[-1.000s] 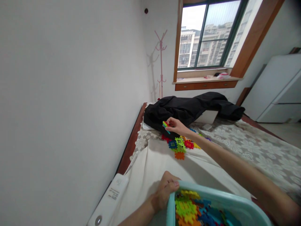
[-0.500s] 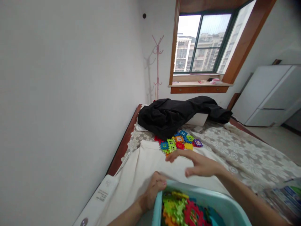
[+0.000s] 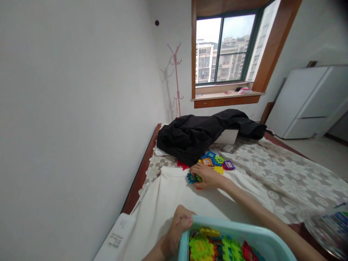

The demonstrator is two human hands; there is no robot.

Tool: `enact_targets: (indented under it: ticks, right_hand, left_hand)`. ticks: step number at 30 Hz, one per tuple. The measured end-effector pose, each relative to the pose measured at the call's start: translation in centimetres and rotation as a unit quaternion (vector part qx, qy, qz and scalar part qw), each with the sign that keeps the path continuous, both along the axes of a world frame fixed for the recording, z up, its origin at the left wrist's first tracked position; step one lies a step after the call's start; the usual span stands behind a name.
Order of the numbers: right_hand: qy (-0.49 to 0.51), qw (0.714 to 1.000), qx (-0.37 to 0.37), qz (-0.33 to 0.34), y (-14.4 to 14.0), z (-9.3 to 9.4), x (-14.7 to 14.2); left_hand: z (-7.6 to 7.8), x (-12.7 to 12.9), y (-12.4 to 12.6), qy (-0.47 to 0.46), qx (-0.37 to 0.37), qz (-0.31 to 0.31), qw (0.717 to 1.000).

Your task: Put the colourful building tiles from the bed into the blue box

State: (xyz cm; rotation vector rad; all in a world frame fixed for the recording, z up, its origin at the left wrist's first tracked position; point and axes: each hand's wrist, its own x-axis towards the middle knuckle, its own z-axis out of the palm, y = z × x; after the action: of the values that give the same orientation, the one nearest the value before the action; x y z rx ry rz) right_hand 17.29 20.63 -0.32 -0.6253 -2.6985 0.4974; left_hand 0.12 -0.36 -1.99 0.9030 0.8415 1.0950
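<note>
My left hand [image 3: 181, 226] is closed around the near-left corner rim of a light teal plastic bin [image 3: 239, 224]. Inside lie gear-edged plastic building pieces [image 3: 202, 248], in yellow-green, red, orange and other colours. My right hand [image 3: 208, 175] reaches over the bin to the bed, its fingers curled round a blue gear-edged piece [image 3: 191, 178] and a green one partly hidden under the palm. Just beyond the hand lie more such pieces: a blue one [image 3: 210, 155], an orange one [image 3: 207, 162], a yellow one [image 3: 219, 169] and a purple one [image 3: 228, 165].
A black cloth [image 3: 190, 134] is heaped across the bed's far end, partly over a white box [image 3: 228, 137]. White fabric [image 3: 154, 203] lies under my arms. A white device [image 3: 116, 235] stands by the left wall, and a clear plastic package [image 3: 330, 228] sits at right.
My right hand has moved forward and down from above the white fabric onto the pieces. The blue piece has shifted slightly toward me. Pieces in the bin lie differently; my left hand keeps the rim.
</note>
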Motion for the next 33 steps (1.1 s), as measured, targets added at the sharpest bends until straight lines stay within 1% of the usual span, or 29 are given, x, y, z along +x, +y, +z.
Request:
enact_targets:
  ticks: [2,4,6,7,9,11,14,15,17,19,20,22,24,28,31,33]
  right_hand:
    - [0.016,0.999,-0.033,-0.004,0.4,0.3,0.7]
    - [0.031,0.997,-0.046,-0.055,1.2,0.3,1.3]
    - [0.027,0.993,-0.019,-0.113,2.3,-0.1,1.6]
    - [0.019,0.991,0.0,-0.129,3.0,-0.3,1.6]
    - [0.006,0.992,0.026,-0.127,4.8,-0.7,1.4]
    - [0.011,0.995,0.028,-0.095,6.9,-0.5,0.8]
    - [0.071,0.995,0.015,-0.064,10.1,0.9,-0.8]
    - [0.097,0.993,0.011,-0.072,11.1,1.5,-1.5]
    - [0.13,0.985,0.01,-0.112,12.7,2.5,-2.9]
    - [0.138,0.977,0.009,-0.164,13.8,2.9,-4.2]
    - [0.138,0.973,0.006,-0.185,14.0,2.8,-4.7]
    - [0.129,0.969,-0.008,-0.211,14.0,2.1,-5.5]
    - [0.111,0.973,-0.029,-0.202,13.4,1.1,-5.9]
    - [0.069,0.988,-0.056,-0.127,10.7,-0.7,-6.2]
    - [0.035,0.995,-0.052,-0.072,8.7,-1.1,-6.7]
    - [0.017,0.998,-0.042,-0.049,8.0,-1.1,-7.0]
  left_hand:
    - [0.6,0.0,0.1,0.014,0.018,-0.016,1.0]
    - [0.8,0.0,0.3,0.022,0.037,-0.033,0.999]
    - [0.7,0.0,0.3,0.019,0.047,-0.043,0.998]
    - [0.5,0.0,0.4,0.015,0.046,-0.042,0.998]
    - [0.1,0.0,0.3,0.006,0.034,-0.025,0.999]
    - [-0.2,-0.1,0.3,0.004,0.029,-0.016,0.999]
    - [-0.6,-0.2,0.3,0.012,0.038,-0.022,0.999]
    - [-0.7,-0.3,0.2,0.014,0.041,-0.018,0.999]
    - [-1.1,-0.5,0.1,0.016,0.04,-0.003,0.999]
    - [-1.4,-0.6,0.0,0.017,0.035,0.012,0.999]
    - [-1.6,-0.6,0.0,0.017,0.032,0.017,0.999]
    - [-1.7,-0.6,0.0,0.015,0.032,0.02,0.999]
    - [-1.6,-0.4,0.1,0.012,0.036,0.011,0.999]
    - [-1.0,-0.2,0.2,0.013,0.038,-0.012,0.999]
    - [-0.9,-0.2,0.1,0.002,0.038,0.004,0.999]
    - [-1.1,-0.2,0.1,-0.013,0.032,0.018,0.999]
